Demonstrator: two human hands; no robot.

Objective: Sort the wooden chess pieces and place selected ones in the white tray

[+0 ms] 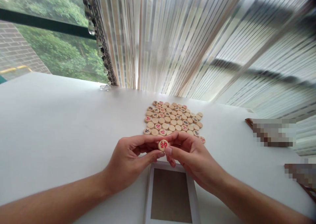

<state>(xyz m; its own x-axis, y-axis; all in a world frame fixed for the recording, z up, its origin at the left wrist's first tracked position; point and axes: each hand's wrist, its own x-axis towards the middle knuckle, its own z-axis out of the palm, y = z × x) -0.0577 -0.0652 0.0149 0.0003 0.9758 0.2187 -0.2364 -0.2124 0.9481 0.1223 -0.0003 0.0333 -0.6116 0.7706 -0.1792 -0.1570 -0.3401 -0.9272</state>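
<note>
From my camera I see the piece up between both hands, my left hand and right hand pinching it by fingers and thumbs, red character showing. Beyond, other pieces cover part of the white surface, partly blocked by my fingers. Below sits a frame.

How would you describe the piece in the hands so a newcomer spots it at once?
On the white table, find the white-rimmed tray; at its far end, the left hand and right hand meet. Their fingers hold a small, round, pale disc with a red character. Unlike the similar pieces lying beyond, it is held up.
</note>
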